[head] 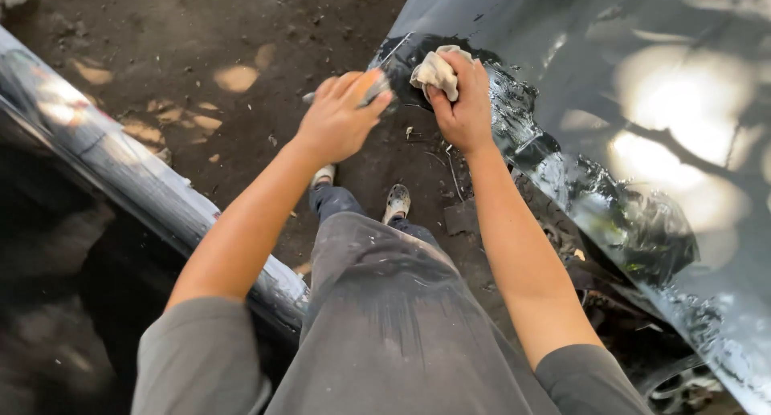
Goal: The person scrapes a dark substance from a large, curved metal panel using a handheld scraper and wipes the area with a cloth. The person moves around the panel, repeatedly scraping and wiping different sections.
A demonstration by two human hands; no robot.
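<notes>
My right hand (462, 94) grips a crumpled pale cloth (434, 71) and presses it against the wet edge of a glossy dark car panel (642, 126) on the right. Just left of it, my left hand (341, 114) is closed around a small grey object (377, 90) at the panel's near corner; what the object is cannot be made out. Both arms reach forward over my grey trousers, and the two hands are nearly touching.
Another shiny dark body panel (120, 174) runs diagonally along the left. Between the panels lies bare dirt ground (217, 46) with sun patches. My shoes (397, 202) stand on it below the hands. Dark wheel-area parts (683, 383) show at lower right.
</notes>
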